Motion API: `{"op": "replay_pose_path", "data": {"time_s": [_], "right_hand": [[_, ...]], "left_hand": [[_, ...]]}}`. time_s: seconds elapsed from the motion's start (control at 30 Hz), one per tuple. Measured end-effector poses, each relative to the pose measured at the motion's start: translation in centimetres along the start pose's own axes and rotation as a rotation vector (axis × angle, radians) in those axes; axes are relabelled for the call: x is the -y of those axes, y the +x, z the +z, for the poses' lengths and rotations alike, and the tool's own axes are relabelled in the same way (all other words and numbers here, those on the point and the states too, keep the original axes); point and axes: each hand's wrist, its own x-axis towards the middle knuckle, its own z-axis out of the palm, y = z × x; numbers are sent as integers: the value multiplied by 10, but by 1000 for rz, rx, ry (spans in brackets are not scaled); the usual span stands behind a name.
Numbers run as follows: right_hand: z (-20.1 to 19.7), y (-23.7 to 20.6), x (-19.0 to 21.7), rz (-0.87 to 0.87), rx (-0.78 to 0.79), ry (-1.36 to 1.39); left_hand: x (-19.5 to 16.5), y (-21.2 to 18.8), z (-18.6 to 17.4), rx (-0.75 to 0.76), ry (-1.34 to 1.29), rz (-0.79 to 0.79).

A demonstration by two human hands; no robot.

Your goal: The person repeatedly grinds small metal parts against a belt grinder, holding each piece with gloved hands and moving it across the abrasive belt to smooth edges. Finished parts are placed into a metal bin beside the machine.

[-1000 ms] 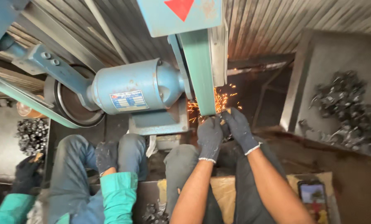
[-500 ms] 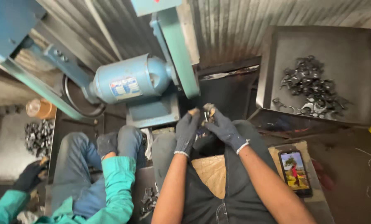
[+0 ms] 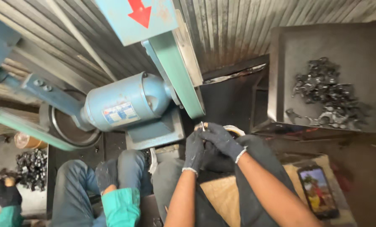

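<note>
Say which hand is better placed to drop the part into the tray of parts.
Probably the right hand: it is nearer the tray on the right, while the left hand sits farther away. Both pinch the small part.

blue motor (image 3: 127, 105) | tray w/ metal parts (image 3: 280, 75) | phone (image 3: 318, 191)

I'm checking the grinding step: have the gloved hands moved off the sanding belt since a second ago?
Yes. The left hand and right hand, holding a small metal piece, now sit below and clear of the green belt arm, toward the lap; no sparks show.
</note>
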Motion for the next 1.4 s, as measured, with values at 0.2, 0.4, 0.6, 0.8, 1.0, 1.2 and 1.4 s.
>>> {"op": "replay_pose_path", "data": {"time_s": [0.2, 0.4, 0.6, 0.8, 1.0, 1.2, 1.4], "right_hand": [[-13, 39, -16, 155, -103, -46], [-19, 9, 4, 4, -38, -111], [-8, -14, 1, 57, 25, 133], [-13, 28, -15, 185, 45, 446], [-12, 15, -9, -38, 14, 117], [-18, -27, 2, 2, 148, -11], [-15, 9, 5, 13, 48, 68]], "left_hand": [[15, 27, 7, -89, 290, 341], [-11, -6, 2, 28, 122, 136], [-40, -21, -3, 7, 260, 11], [-62, -2, 7, -188, 332, -1], [-59, -17, 6, -94, 307, 98], [-31, -26, -6, 153, 228, 52], [-9, -3, 5, -151, 711, 708]]}}
